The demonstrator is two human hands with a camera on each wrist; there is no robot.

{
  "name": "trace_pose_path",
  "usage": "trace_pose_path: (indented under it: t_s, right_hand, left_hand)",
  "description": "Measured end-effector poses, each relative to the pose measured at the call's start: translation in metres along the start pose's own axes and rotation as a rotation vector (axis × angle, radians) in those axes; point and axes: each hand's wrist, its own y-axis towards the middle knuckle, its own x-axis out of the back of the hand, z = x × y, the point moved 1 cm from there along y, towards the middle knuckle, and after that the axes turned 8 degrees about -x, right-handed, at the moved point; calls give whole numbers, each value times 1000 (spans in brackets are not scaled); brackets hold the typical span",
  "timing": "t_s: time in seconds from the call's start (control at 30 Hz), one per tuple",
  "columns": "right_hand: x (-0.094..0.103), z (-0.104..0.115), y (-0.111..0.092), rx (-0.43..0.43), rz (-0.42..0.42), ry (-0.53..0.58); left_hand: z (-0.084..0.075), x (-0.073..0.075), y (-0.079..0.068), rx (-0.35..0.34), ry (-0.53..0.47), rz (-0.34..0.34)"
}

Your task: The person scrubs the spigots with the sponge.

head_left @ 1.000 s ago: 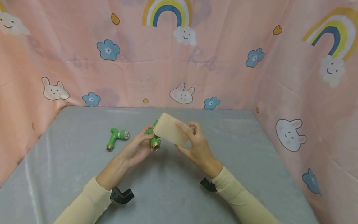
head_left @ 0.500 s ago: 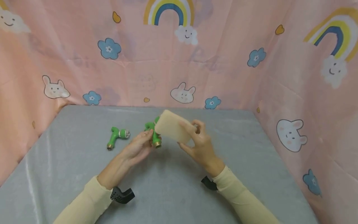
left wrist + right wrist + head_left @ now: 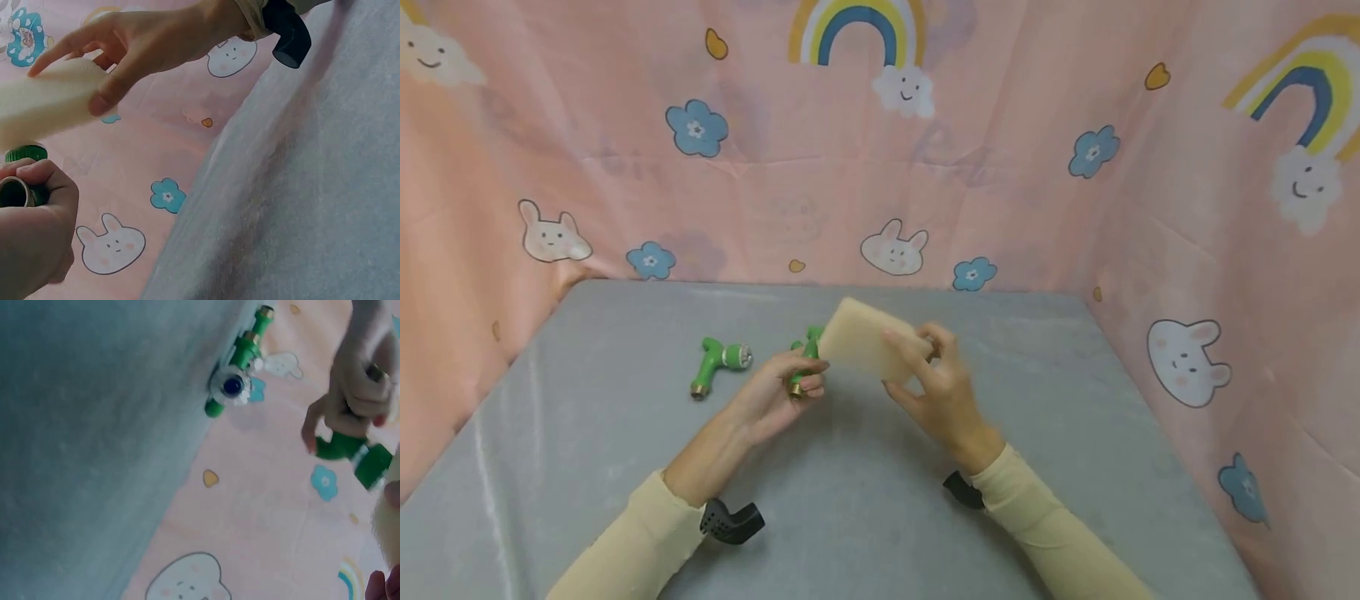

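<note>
My left hand (image 3: pixel 775 390) grips a green hose nozzle (image 3: pixel 809 350) with a brass threaded end, fingers curled round its handle. In the right wrist view, the nozzle's green head (image 3: pixel 373 465) sticks out from that hand toward a cream sponge (image 3: pixel 389 528). My right hand (image 3: pixel 946 400) pinches this thick, block-shaped sponge (image 3: pixel 868 337) between thumb and fingers at its right end. The sponge's left end overlaps the nozzle in the head view. From the left wrist, a ribbed green rim (image 3: pixel 26 152) shows just below the sponge. Part of the nozzle is hidden by fingers and sponge.
A second green nozzle (image 3: pixel 709 367) with a brass end lies on the grey cloth-covered table (image 3: pixel 865 517), left of my left hand. Black angled pieces (image 3: pixel 732 523) stick out at both wrists. A pink printed curtain (image 3: pixel 820 183) encloses the back and sides.
The nozzle has turned in my left hand, its brass end swinging left and the fingers closing further round it. The sponge rose a little with the right hand, then dipped slightly.
</note>
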Motion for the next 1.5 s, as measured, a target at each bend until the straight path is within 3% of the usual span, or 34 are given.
trace_pose_path:
  t_s: [0.1, 0.3, 0.4, 0.5, 0.67, 0.9, 1.1, 1.17, 1.33, 1.4, 1.5]
  right_hand:
    - [-2, 2, -3, 43, 29, -7]
    - [-4, 1, -3, 29, 13, -54]
    - [-5, 0, -1, 46, 11, -72]
    - [-4, -3, 2, 29, -3, -90]
    - [4, -10, 7, -82, -42, -61]
    - [0, -8, 5, 31, 118, -51]
    - [7, -16, 9, -132, 44, -19]
    - [10, -14, 10, -113, 54, -5]
    - [5, -3, 7, -18, 187, 9]
    - [4, -2, 5, -73, 180, -6]
    - [7, -7, 4, -183, 89, -37]
  left_hand:
    - [1, 0, 0, -3, 78, 15]
    - [5, 3, 4, 45, 395, 48]
    - [6, 4, 4, 67, 492, 61]
    - [6, 3, 3, 88, 521, 53]
    - [5, 1, 2, 125, 524, 46]
    - [1, -2, -1, 141, 491, 101]
    - [-2, -4, -3, 143, 520, 125]
    - [-3, -3, -4, 141, 535, 125]
    - [-2, -2, -4, 121, 637, 118]
    - [0, -2, -4, 106, 690, 107]
    - [1, -3, -3, 82, 762, 93]
